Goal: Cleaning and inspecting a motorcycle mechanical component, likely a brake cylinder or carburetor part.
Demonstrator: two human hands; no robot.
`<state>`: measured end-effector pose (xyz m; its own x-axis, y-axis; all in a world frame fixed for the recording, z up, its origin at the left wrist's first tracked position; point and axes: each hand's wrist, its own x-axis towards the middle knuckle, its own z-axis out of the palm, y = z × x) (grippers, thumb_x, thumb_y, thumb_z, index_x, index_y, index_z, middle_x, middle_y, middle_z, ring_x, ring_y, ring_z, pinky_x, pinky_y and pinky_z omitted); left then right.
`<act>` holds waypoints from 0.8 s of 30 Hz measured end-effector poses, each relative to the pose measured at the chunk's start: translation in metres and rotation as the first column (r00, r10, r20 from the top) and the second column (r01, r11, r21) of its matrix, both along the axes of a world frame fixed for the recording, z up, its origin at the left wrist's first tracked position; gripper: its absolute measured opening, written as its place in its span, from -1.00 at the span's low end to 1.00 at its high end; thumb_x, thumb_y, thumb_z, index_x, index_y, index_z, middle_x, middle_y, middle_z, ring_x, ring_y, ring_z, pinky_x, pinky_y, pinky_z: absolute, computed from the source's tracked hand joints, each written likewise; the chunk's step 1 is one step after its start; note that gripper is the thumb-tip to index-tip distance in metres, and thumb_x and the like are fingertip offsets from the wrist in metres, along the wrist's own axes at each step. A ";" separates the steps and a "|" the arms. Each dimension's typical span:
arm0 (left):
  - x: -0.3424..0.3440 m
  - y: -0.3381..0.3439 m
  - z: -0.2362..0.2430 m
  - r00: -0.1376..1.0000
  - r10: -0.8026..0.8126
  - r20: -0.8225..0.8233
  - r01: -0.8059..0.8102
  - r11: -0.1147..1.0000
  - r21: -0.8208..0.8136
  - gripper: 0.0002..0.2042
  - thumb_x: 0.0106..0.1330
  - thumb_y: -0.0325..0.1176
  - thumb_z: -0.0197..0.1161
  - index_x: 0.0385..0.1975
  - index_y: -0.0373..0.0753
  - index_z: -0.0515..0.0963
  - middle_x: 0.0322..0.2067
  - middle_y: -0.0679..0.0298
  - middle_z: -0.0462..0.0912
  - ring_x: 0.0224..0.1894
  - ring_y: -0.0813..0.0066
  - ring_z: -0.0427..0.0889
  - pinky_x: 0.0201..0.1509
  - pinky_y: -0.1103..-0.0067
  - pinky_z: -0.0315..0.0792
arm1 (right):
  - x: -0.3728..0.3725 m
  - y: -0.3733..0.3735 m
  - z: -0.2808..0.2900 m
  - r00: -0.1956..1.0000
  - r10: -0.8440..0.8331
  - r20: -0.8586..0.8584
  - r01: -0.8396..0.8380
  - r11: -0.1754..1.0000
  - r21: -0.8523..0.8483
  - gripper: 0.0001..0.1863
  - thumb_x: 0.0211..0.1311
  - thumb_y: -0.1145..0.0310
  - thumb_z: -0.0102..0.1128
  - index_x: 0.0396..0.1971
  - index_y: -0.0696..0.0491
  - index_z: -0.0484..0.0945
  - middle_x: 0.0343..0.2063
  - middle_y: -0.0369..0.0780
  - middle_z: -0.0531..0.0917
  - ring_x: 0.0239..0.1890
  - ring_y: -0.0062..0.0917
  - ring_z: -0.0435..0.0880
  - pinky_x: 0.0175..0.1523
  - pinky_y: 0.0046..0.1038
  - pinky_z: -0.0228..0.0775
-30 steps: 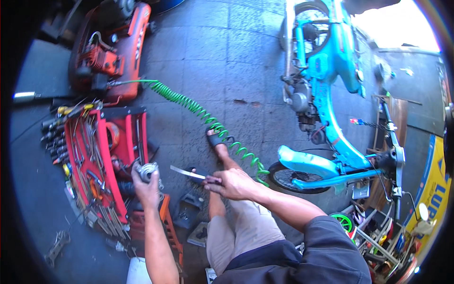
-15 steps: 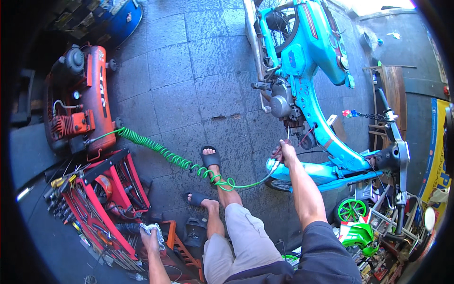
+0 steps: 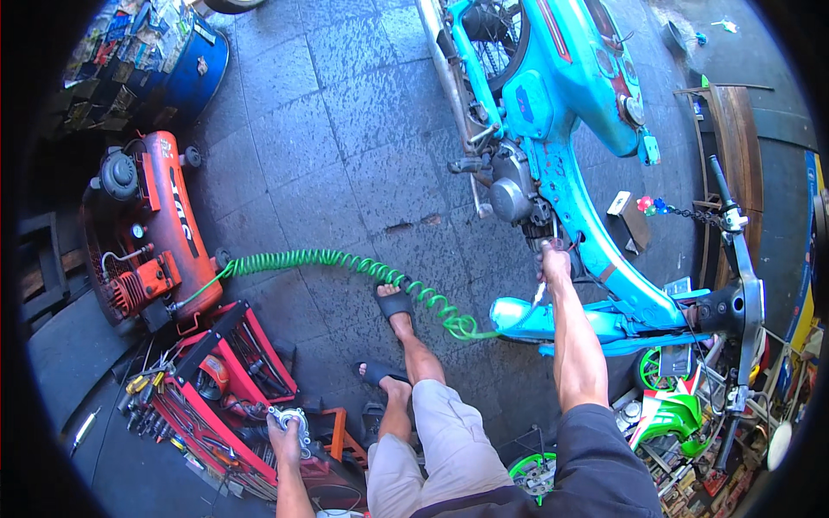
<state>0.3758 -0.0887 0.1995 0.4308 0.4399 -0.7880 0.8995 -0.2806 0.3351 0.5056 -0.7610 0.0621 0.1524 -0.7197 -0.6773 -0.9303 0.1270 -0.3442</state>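
My right hand (image 3: pixel 557 262) is closed around an air blow gun (image 3: pixel 541 295), its thin nozzle up against the underside of the engine (image 3: pixel 511 197). That engine belongs to a light blue motorbike (image 3: pixel 534 108), which stands to the right of my feet. A green coiled air hose (image 3: pixel 328 257) runs to the blow gun. Low on the left, my left hand (image 3: pixel 285 442) grips a silver metal engine part (image 3: pixel 299 425) with rounded openings, beside the red tool cart. My fingers cover some of the part, and its exact kind is not clear.
An orange air compressor (image 3: pixel 186 211) stands at the left, with a red tool cart (image 3: pixel 253 354) full of hand tools below it. Behind is a blue drum (image 3: pixel 210 73). To the right are a wooden bench (image 3: pixel 736 129), green motorbike bodywork (image 3: pixel 669 419) and piled parts.
My right hand has moved forward with the blow gun, closer to the engine. The coiled hose has stretched and lifted across the floor. My left hand still holds the metal part.
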 end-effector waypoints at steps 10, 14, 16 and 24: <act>0.014 -0.004 0.002 1.000 -0.030 0.006 0.030 1.000 0.006 -0.19 0.22 -0.37 0.31 0.43 -0.59 0.11 0.19 -0.10 0.50 0.18 0.21 0.57 0.32 0.44 0.39 | 0.106 0.022 0.026 0.941 0.321 0.103 -0.331 0.939 0.098 -0.55 0.42 0.04 0.18 -0.50 0.14 0.55 -0.72 -0.30 0.46 -0.83 -0.54 0.42 -0.72 -0.45 0.30; -0.001 0.006 -0.006 0.998 0.007 0.060 -0.010 0.999 0.043 -0.27 0.21 -0.38 0.27 0.39 -0.51 0.18 0.11 -0.02 0.53 0.07 0.25 0.60 0.20 0.43 0.46 | 0.132 0.027 0.039 0.959 0.266 0.104 -0.269 0.963 0.017 -0.54 0.45 0.05 0.15 -0.50 0.16 0.57 -0.74 -0.26 0.50 -0.83 -0.50 0.49 -0.73 -0.40 0.32; -0.011 0.012 -0.008 0.995 0.088 0.040 -0.087 0.996 -0.011 -0.32 0.21 -0.37 0.26 0.34 -0.50 0.23 0.02 0.03 0.57 -0.03 0.28 0.62 0.06 0.43 0.52 | 0.132 0.030 0.055 0.966 0.183 0.184 -0.202 0.975 0.091 -0.53 0.45 0.03 0.15 -0.45 0.17 0.55 -0.73 -0.22 0.53 -0.80 -0.45 0.55 -0.72 -0.39 0.38; -0.030 0.004 0.015 0.990 0.116 0.079 -0.115 0.993 -0.026 -0.59 0.26 -0.40 0.19 0.10 -0.39 0.44 -0.16 0.18 0.64 -0.27 0.45 0.65 -0.19 0.51 0.56 | 0.119 0.016 0.162 0.874 0.321 0.364 -0.190 0.916 -0.353 -0.47 0.40 -0.05 0.21 -0.56 0.14 0.58 -0.83 -0.29 0.44 -0.76 -0.49 0.57 -0.71 -0.39 0.32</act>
